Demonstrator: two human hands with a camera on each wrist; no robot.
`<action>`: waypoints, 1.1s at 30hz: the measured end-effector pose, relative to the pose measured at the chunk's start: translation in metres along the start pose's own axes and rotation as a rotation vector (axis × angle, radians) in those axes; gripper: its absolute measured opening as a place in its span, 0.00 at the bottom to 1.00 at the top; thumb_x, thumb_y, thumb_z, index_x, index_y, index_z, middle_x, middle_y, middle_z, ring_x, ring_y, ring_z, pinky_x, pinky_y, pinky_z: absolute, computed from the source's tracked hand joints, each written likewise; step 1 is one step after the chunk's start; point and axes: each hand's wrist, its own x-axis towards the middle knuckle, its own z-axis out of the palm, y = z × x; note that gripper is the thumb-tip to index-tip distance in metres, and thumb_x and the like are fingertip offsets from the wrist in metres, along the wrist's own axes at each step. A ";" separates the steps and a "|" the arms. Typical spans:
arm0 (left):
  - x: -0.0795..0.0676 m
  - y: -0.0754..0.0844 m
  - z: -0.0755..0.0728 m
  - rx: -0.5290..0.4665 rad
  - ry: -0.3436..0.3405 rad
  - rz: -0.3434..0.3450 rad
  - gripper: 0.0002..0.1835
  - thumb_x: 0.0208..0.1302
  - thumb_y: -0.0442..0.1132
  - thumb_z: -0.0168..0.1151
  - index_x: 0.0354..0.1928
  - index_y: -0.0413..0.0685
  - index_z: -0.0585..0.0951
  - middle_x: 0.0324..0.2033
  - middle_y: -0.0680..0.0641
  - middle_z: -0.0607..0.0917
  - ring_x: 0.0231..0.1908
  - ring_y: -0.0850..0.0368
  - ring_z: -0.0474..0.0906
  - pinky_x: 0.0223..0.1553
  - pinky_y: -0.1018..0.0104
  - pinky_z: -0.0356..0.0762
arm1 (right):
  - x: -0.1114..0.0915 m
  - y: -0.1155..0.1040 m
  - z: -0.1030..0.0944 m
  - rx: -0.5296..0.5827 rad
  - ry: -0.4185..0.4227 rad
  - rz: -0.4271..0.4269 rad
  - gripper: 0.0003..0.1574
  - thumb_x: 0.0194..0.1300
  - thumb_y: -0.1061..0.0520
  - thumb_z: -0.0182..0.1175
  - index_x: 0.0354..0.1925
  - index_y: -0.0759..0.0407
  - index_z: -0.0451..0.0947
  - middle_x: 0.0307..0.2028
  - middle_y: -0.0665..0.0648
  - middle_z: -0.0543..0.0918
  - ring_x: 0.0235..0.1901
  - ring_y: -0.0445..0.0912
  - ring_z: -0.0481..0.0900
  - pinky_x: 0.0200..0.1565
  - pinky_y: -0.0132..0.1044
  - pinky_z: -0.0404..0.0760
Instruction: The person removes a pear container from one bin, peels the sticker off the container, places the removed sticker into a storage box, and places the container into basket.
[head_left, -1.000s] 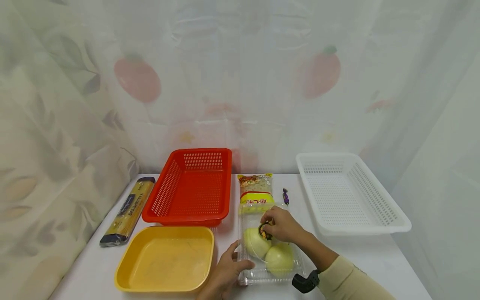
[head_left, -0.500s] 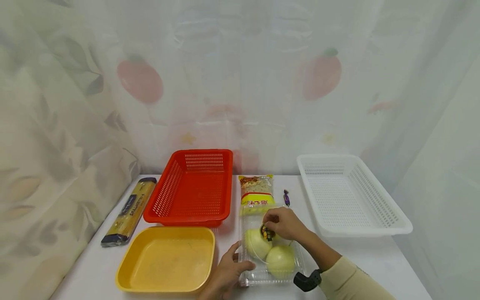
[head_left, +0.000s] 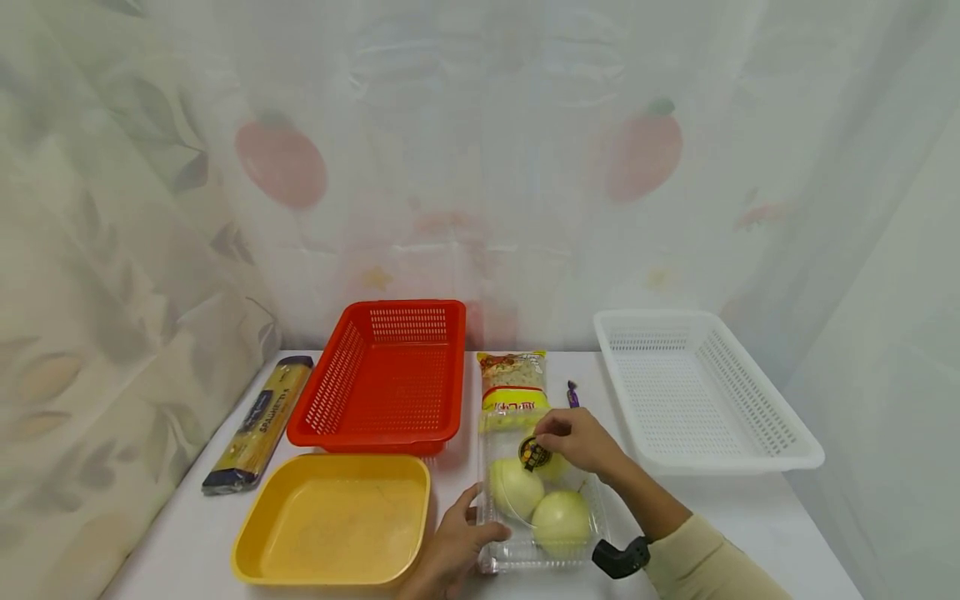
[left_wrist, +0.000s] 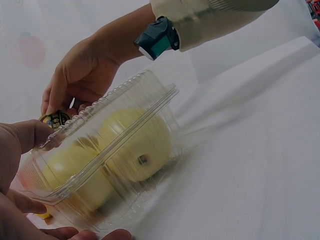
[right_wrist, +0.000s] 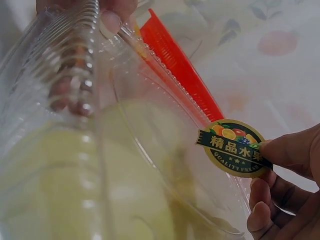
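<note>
A clear plastic clamshell box [head_left: 517,557] with round, pale yellow-green pears [head_left: 561,521] inside lies in front of the person. My left hand [head_left: 459,537] grips its left side, thumb over the lid's edge and fingers along the wall. Between thumb and fingers, my right hand [head_left: 576,439] pinches a round black-and-gold fruit sticker [right_wrist: 235,148] with printed fruit and lettering. In the right wrist view, the sticker's printed face shows in front of the lid. One pear [left_wrist: 135,145] has its dark base end toward the left wrist camera.
Behind the box lie a yellow food packet [head_left: 513,383] and a purple wrapped candy [head_left: 572,394]. A red basket [head_left: 375,439] and a yellow tub [head_left: 330,575] stand left, with a spaghetti pack [head_left: 258,425] beyond. A white basket [head_left: 735,463] stands right.
My right hand has shifted slightly up and right, and the sticker has tilted round in its pinch. More of a rear pear shows. The left hand stays on the box.
</note>
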 end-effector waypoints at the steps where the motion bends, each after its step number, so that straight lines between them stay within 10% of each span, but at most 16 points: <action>1: 0.000 0.000 0.000 0.002 0.001 0.001 0.47 0.48 0.30 0.70 0.71 0.35 0.57 0.53 0.30 0.71 0.47 0.41 0.72 0.43 0.49 0.76 | -0.001 0.000 -0.001 0.021 0.002 0.011 0.02 0.61 0.63 0.64 0.34 0.63 0.83 0.29 0.52 0.83 0.28 0.46 0.77 0.29 0.35 0.77; 26: 0.000 -0.001 0.000 0.000 0.020 -0.006 0.47 0.50 0.30 0.69 0.71 0.33 0.56 0.54 0.29 0.69 0.47 0.39 0.71 0.47 0.43 0.74 | -0.024 0.006 0.006 0.523 0.144 0.262 0.10 0.62 0.67 0.62 0.40 0.74 0.77 0.26 0.60 0.80 0.22 0.46 0.77 0.24 0.33 0.79; 33: -0.008 0.005 -0.001 0.036 0.031 0.053 0.47 0.50 0.32 0.69 0.71 0.32 0.56 0.54 0.29 0.68 0.48 0.39 0.70 0.30 0.52 0.79 | -0.033 -0.003 0.005 0.579 0.162 0.287 0.12 0.62 0.66 0.63 0.41 0.75 0.76 0.26 0.60 0.80 0.22 0.45 0.77 0.24 0.33 0.80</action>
